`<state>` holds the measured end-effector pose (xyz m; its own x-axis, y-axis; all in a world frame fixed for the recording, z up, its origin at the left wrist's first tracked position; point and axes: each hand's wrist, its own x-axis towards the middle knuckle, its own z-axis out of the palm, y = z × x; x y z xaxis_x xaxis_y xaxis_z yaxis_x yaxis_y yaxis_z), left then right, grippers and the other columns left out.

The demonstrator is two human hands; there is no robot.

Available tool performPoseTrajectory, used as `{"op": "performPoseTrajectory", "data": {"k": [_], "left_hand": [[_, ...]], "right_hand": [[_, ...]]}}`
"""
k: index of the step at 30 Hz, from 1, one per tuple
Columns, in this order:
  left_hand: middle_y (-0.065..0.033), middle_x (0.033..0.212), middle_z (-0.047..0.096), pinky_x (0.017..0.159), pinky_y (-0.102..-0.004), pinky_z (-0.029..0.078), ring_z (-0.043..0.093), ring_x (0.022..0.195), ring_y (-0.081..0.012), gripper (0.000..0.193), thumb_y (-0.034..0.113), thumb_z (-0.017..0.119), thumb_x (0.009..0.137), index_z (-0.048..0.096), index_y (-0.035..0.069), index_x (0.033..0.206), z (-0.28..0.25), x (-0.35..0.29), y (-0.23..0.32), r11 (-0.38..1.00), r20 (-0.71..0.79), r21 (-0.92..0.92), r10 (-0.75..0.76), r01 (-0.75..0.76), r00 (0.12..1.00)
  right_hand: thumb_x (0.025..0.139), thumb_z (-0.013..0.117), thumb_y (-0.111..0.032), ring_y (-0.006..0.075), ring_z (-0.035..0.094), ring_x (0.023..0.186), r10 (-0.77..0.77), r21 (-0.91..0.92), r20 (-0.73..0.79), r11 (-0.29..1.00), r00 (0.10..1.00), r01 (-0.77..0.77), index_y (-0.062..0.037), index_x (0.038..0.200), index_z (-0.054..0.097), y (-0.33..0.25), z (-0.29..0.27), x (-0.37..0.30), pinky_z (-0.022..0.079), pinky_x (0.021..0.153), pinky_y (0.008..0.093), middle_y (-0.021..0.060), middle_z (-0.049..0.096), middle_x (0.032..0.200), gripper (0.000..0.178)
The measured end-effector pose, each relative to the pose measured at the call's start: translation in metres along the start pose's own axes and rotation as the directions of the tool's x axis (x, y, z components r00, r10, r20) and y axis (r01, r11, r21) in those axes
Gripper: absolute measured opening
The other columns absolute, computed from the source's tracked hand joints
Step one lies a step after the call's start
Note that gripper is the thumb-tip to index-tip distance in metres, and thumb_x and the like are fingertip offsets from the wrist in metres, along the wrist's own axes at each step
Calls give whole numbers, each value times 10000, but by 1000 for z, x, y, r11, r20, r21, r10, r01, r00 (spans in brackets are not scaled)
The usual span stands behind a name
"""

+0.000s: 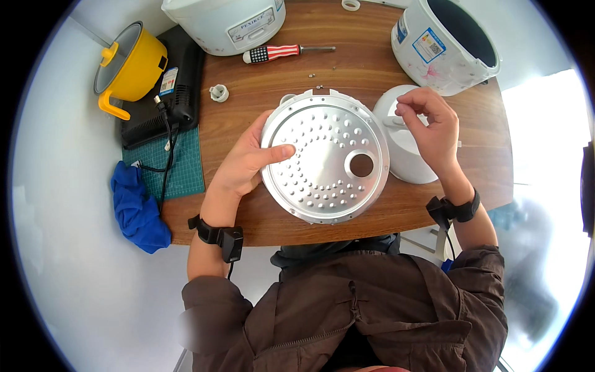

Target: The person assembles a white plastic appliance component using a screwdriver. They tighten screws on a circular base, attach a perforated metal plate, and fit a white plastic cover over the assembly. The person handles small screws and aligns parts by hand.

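Note:
My left hand (248, 158) grips a round silver metal plate (322, 162), likely a rice cooker's inner lid, by its left edge, with the thumb lying on its face. Raised dimples cover the plate, and a round hole opens at its right side. To the right of it, my right hand (432, 121) is raised with thumb and fingers pinched together. Anything between those fingertips is too small to make out. Below that hand lies a white rounded cover (406, 158), partly hidden by the hand and the plate. Several tiny screws (320, 87) lie just beyond the plate.
A screwdriver (273, 54) lies near a white cooker body (229, 25). Another cooker body (443, 53) stands tilted at the far right. On the left are a yellow pot (139, 65), a black appliance (186, 93), a white plastic cap (219, 93) and a blue cloth (136, 208).

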<state>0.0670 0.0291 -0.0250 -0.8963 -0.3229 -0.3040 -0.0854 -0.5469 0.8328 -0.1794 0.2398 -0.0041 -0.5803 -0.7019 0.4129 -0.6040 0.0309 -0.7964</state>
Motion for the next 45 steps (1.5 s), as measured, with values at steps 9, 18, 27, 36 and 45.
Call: {"op": "performPoseTrajectory", "data": {"k": [9, 18, 27, 36, 45], "left_hand": [[-92, 1239, 640, 988, -342, 522, 630, 1126, -173, 637, 26, 773, 840, 469, 4, 1399, -2, 7, -8, 996, -20, 84, -11, 13, 1000], [-101, 1233, 649, 981, -335, 523, 639, 1111, -165, 654, 51, 787, 833, 465, -11, 1399, -1, 6, -10, 986, -64, 165, 30, -19, 998], [-99, 1213, 651, 966, -321, 517, 629, 1092, -155, 600, 53, 760, 856, 480, -30, 1379, 1, 4, -10, 980, -65, 191, 67, -53, 996], [-103, 1210, 655, 964, -327, 522, 631, 1095, -160, 580, 54, 752, 864, 493, -25, 1377, 3, 3, -10, 980, -65, 186, 82, -69, 994], [-93, 1207, 653, 938, -326, 536, 634, 1085, -155, 556, 62, 756, 867, 504, -9, 1357, 7, 1, -10, 980, -38, 168, 111, -103, 993]], "right_hand": [[824, 759, 11, 152, 672, 736, -121, -34, 108, 992, 987, 125, -3, 910, 739, -17, 20, 4, 536, 661, 260, 66, 721, 900, 90], [820, 759, -16, 185, 677, 737, -111, -100, 210, 986, 971, 134, -12, 909, 739, -14, 31, 6, 535, 651, 282, 69, 727, 896, 91], [798, 769, -21, 186, 702, 752, -94, -128, 194, 985, 976, 120, -19, 888, 747, -14, 40, 7, 545, 675, 277, 71, 744, 886, 92], [792, 772, -34, 179, 702, 743, -23, -139, 255, 988, 967, 61, -27, 862, 766, -14, 39, 13, 547, 691, 282, 76, 746, 846, 71], [791, 796, -85, 159, 698, 762, 210, -171, 451, 974, 867, -147, -26, 881, 778, -16, 28, 41, 552, 741, 276, 72, 749, 821, 110]]}}
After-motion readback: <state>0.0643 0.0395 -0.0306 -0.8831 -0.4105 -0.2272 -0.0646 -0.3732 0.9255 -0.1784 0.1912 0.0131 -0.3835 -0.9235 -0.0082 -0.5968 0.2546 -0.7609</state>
